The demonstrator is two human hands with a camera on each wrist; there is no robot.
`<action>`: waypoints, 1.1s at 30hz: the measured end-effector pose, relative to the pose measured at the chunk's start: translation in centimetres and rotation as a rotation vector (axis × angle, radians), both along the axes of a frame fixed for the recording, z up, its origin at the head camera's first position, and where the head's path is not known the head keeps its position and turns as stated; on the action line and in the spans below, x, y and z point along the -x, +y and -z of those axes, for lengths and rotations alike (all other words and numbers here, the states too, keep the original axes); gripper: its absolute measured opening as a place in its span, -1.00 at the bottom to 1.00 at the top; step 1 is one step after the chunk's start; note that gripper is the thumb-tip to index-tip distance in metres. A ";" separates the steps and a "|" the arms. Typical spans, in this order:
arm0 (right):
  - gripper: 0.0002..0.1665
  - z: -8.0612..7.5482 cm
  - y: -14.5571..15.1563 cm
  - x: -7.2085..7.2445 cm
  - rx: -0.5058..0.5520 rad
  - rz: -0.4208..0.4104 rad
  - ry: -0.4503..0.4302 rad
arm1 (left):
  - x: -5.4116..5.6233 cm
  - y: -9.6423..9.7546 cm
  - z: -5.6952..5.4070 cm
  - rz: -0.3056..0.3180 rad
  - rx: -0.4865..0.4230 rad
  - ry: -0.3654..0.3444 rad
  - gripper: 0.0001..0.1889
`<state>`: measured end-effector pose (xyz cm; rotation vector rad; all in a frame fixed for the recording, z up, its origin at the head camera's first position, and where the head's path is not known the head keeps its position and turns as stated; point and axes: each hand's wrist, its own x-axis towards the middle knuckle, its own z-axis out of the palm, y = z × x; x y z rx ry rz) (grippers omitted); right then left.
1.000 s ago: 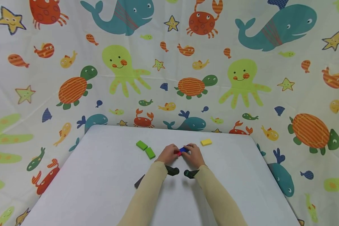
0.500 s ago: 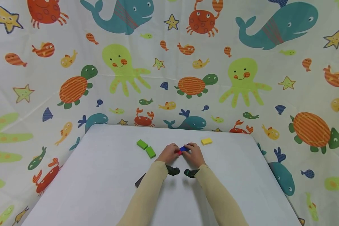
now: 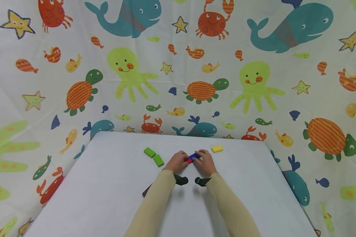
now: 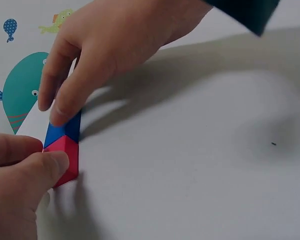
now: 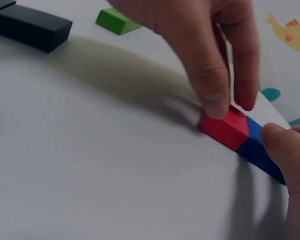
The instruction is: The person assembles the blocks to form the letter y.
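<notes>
My left hand (image 3: 177,162) pinches a red block (image 5: 227,127) between thumb and fingers. A blue block (image 4: 72,127) lies end to end against it on the white table, their slanted ends touching in both wrist views. On the blue block are the thumb and fingers of my right hand (image 3: 205,163), pinching its sides. Seen from the head, the pair slants up to the right between my hands. Parts of both blocks are hidden behind the fingers.
Two green blocks (image 3: 149,152) lie left of my hands. A yellow block (image 3: 217,149) sits to the right, farther back. Dark blocks (image 5: 32,27) rest nearer, partly hidden by my left sleeve in the head view. A sea-animal curtain (image 3: 178,72) hangs behind the white table (image 3: 106,184).
My right hand has shifted slightly to the right, and a little more of the blue block shows. The left hand has stayed almost still on the red block.
</notes>
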<state>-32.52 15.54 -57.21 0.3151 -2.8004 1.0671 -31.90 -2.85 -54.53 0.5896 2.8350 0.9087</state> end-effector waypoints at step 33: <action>-0.44 0.8 5.6 2.8 0.200 0.442 -0.114 | 0.3 -0.1 0.7 0.016 0.007 0.006 -0.68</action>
